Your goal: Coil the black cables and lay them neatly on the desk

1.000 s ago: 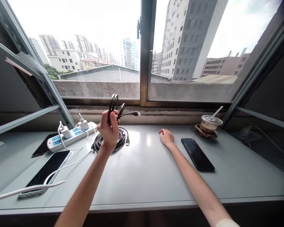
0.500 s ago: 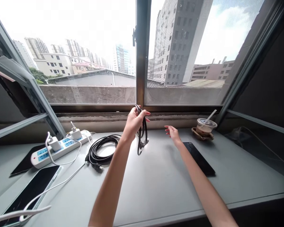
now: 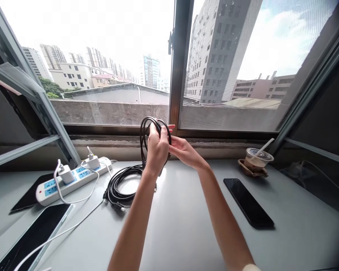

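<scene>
Raised above the desk, my left hand (image 3: 157, 150) is closed around a looped black cable (image 3: 143, 137), whose loops spread out on both sides of my fingers. My right hand (image 3: 185, 151) meets it from the right, with its fingertips pinched at the right edge of the loops. Part of that contact is hidden behind my left hand. Below and to the left, a second coil of black cable (image 3: 113, 188) lies on the desk, with dark connectors at its near end. My left forearm covers its right side.
A white power strip (image 3: 49, 194) with plugged-in chargers and white cords lies left, near a phone (image 3: 31, 235) and a dark flat device (image 3: 28, 194). Right are a black phone (image 3: 248, 203) and a lidded drink cup (image 3: 257, 160) on a brown holder. A window frame (image 3: 177, 75) rises behind the desk.
My right hand has come in from the right to the cable loops. The loops in my left hand have swung up and opened wider. The view has shifted slightly.
</scene>
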A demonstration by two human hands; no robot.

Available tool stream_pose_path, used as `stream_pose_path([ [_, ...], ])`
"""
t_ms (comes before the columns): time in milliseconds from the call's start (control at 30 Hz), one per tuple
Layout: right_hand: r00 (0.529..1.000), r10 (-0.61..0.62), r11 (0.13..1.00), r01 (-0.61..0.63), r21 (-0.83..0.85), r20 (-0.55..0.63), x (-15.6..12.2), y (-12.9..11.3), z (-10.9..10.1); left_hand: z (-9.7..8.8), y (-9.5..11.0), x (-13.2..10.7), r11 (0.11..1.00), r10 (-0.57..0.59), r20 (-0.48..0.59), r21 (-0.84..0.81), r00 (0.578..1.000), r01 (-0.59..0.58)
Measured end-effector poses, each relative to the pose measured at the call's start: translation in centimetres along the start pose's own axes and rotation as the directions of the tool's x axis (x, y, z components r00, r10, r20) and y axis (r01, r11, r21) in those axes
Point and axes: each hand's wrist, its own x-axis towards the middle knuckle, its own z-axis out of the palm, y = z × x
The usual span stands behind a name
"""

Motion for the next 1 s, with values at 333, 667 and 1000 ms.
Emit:
stream_pose_path([
  [333, 0.835, -0.035, 0.999, 0.024, -0.027, -0.549, -2.9, -1.9, -6.0, -6.3, 0.3, 1.4, 0.996, -0.029, -0.195, 0.079, 0.98, 0.045],
  [667, 0.719, -0.075, 0.966, 0.225, 0.129, -0.691, -6.8, -6.2, -10.0, -8.2, 1.3, 1.2, 0.998, -0.058, -0.334, -0.044, 0.941, 0.046],
  [1000, 0.847, -0.025, 0.985, 0.112, 0.132, -0.53, -6.5, -7.3, -8.4, -7.8, 2.1, 0.9, 1.0, 0.018, -0.295, -0.001, 0.955, -0.019],
])
